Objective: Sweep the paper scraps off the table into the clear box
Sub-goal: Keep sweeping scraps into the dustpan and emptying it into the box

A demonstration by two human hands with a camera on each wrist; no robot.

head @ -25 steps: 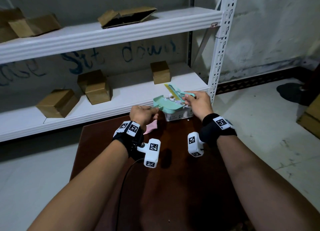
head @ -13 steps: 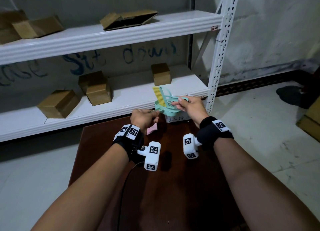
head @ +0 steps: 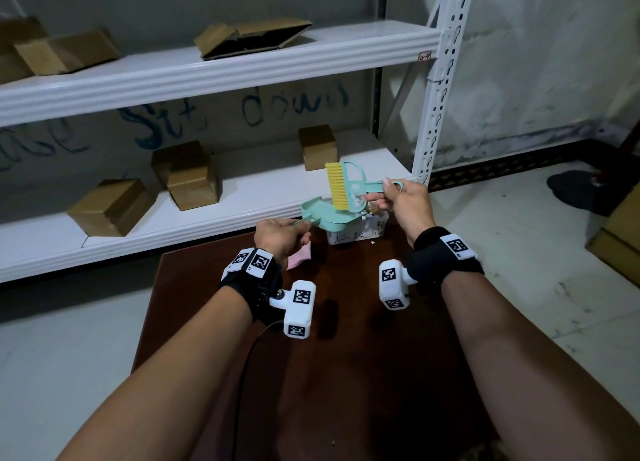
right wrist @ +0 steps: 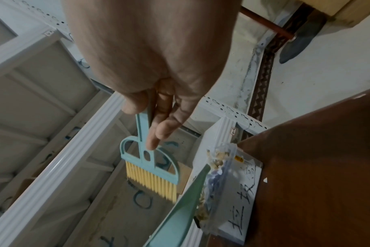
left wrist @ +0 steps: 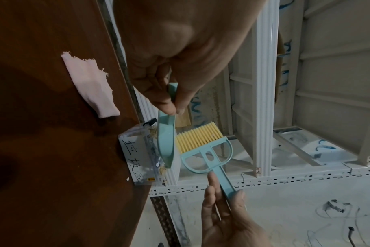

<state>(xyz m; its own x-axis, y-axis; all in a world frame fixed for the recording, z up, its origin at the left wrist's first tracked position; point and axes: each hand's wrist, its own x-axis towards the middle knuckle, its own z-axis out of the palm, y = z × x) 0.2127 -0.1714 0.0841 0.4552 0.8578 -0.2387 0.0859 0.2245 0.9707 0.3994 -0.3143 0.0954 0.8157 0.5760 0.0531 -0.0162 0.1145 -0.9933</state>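
Note:
My left hand (head: 294,228) pinches the handle of a teal dustpan (head: 325,216), held tilted over the clear box (head: 360,233) at the table's far edge. My right hand (head: 391,201) grips the handle of a teal brush (head: 341,187) with yellow bristles, raised just above the pan. In the left wrist view the dustpan (left wrist: 166,138) sits edge-on against the clear box (left wrist: 137,158), with the brush (left wrist: 201,142) beside it. The box (right wrist: 228,192) holds small scraps. A pink paper scrap (left wrist: 91,85) lies on the table near my left hand, and a tiny white scrap (head: 373,242) lies beside the box.
The dark brown table (head: 346,374) stands against a white metal shelf rack (head: 214,76) that carries several cardboard boxes (head: 187,175). The rack's upright post (head: 429,142) rises close behind my right hand. Pale floor lies on both sides.
The brush has lifted out of the dustpan and swung round, its bristles now hanging above the pan. Both hands have shifted slightly; the dustpan stays over the clear box.

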